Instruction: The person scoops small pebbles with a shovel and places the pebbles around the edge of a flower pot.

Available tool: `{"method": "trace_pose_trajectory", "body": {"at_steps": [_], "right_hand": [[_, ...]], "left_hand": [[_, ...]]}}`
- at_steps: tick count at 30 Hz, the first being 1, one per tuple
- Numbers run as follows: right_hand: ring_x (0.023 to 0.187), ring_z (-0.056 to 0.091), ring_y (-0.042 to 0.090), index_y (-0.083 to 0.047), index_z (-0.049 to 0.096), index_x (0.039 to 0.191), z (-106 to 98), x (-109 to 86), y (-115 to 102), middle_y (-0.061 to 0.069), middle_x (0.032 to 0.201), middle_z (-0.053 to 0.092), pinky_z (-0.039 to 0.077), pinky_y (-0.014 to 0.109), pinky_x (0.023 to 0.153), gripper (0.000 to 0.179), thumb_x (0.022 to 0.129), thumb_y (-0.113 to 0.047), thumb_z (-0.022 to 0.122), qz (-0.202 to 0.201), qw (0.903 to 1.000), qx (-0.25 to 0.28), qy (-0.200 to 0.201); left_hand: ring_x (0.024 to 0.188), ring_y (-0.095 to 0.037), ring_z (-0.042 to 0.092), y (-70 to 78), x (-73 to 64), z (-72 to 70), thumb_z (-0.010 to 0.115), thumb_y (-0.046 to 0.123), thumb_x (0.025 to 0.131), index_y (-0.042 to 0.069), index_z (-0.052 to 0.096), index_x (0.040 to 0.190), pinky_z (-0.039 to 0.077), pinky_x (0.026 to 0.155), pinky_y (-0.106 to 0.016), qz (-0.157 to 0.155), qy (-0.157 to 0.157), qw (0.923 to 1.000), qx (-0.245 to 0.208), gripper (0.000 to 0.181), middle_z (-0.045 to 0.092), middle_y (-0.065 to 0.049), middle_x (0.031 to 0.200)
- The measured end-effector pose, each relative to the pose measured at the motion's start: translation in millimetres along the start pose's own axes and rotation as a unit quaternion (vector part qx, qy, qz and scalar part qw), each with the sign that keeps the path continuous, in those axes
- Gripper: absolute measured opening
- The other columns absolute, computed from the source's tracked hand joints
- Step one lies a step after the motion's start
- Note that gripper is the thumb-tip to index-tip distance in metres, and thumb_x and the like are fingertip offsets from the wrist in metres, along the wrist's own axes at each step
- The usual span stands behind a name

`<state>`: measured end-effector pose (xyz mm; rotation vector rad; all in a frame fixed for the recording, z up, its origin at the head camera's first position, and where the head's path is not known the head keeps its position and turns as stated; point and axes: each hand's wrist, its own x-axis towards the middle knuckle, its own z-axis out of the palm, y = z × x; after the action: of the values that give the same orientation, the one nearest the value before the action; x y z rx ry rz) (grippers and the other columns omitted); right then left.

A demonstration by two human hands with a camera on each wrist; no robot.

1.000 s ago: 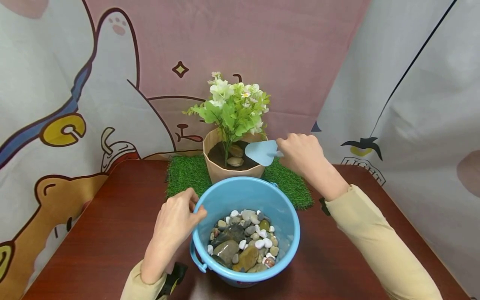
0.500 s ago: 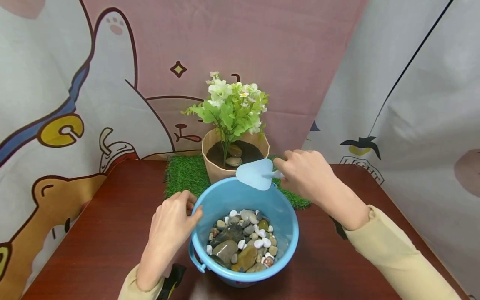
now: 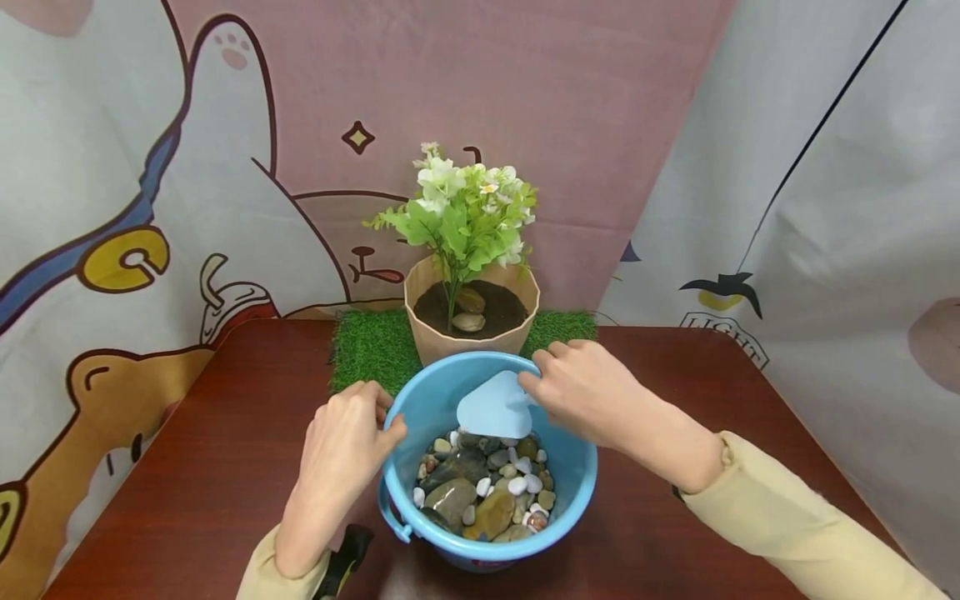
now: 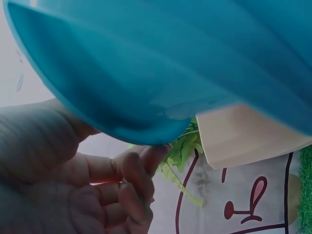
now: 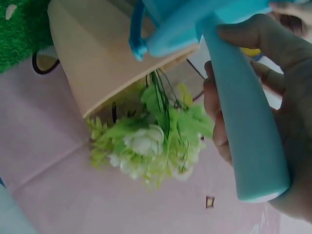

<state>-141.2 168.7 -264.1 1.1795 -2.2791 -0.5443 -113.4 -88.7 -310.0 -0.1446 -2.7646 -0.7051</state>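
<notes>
A light blue bucket (image 3: 573, 471) stands at the front of the table, with wet stones (image 3: 491, 512) and small white pebbles covering its bottom. My left hand (image 3: 341, 446) holds its left rim, thumb over the edge and fingers curled outside. From above the far right rim, my right hand (image 3: 588, 392) grips a pale blue toy trowel (image 3: 491, 408). Its blade slants down inside the bucket, low over the stones at the back. In the right wrist view, the fingers wrap the trowel's thick handle (image 5: 248, 117).
Behind the bucket is a beige faceted pot (image 3: 468, 346) with dark soil, two stones and a white-flowered plant (image 3: 465, 217). It stands on an artificial grass mat (image 3: 371, 350). The bucket's handle (image 3: 393, 517) hangs at left. A printed cloth (image 3: 600, 125) closes off the back.
My right hand has brought the trowel from beside the pot down and toward me, its blade now inside the bucket. The left hand stays at the rim.
</notes>
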Motion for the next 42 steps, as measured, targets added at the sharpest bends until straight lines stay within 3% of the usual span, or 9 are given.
{"method": "trace_pose_trajectory", "body": {"at_steps": [5, 13, 28, 34, 42], "right_hand": [[0.051, 0.047, 0.015, -0.016, 0.059, 0.071, 5, 1.0, -7, 0.001, 0.061, 0.053, 0.033, 0.024, 0.046, 0.015, 0.073, -0.016, 0.073, -0.046, 0.9989, -0.008, -0.007], [0.058, 0.05, 0.016, -0.018, 0.062, 0.076, 11, 3.7, -15, 0.0, 0.066, 0.055, 0.038, 0.026, 0.05, 0.013, 0.074, -0.018, 0.075, -0.097, 0.995, -0.02, -0.017], [0.058, 0.049, 0.016, -0.023, 0.065, 0.079, 22, 8.0, -23, -0.003, 0.065, 0.053, 0.037, 0.026, 0.054, 0.009, 0.076, -0.024, 0.073, -0.142, 0.9888, -0.042, -0.017], [0.061, 0.05, 0.015, -0.021, 0.064, 0.079, 26, 12.4, -19, -0.004, 0.067, 0.055, 0.038, 0.026, 0.057, 0.005, 0.081, -0.021, 0.069, -0.162, 0.9865, -0.027, -0.003], [0.061, 0.049, 0.015, -0.02, 0.063, 0.082, 32, 19.2, -16, -0.004, 0.069, 0.055, 0.037, 0.025, 0.056, 0.007, 0.08, -0.016, 0.068, -0.183, 0.9831, -0.002, 0.005]], "left_hand": [[0.052, -0.014, 0.048, 0.4, 1.1, 1.3, 0.07, 0.012, 0.072, 0.004, 0.065, 0.08, 0.038, 0.047, -0.026, -0.003, 0.0, 1.0, 0.003, 0.012, 0.059, -0.005, 0.071], [0.052, -0.014, 0.048, -0.5, 0.4, 1.7, 0.07, 0.012, 0.072, 0.004, 0.066, 0.08, 0.037, 0.046, -0.026, -0.003, 0.001, 1.0, -0.001, 0.013, 0.059, -0.005, 0.071], [0.052, -0.013, 0.048, -2.5, 1.2, 3.4, 0.071, 0.012, 0.07, 0.005, 0.065, 0.079, 0.038, 0.047, -0.026, 0.001, 0.008, 0.9999, -0.007, 0.013, 0.059, -0.004, 0.07], [0.051, -0.013, 0.048, -3.3, 0.3, 3.2, 0.07, 0.01, 0.07, 0.005, 0.065, 0.078, 0.038, 0.046, -0.026, 0.005, 0.008, 0.9999, -0.012, 0.011, 0.059, -0.004, 0.07], [0.051, -0.013, 0.049, -4.5, 0.7, 3.3, 0.07, 0.01, 0.069, 0.005, 0.064, 0.078, 0.039, 0.047, -0.026, 0.005, 0.008, 0.9998, -0.016, 0.011, 0.059, -0.004, 0.07]]}}
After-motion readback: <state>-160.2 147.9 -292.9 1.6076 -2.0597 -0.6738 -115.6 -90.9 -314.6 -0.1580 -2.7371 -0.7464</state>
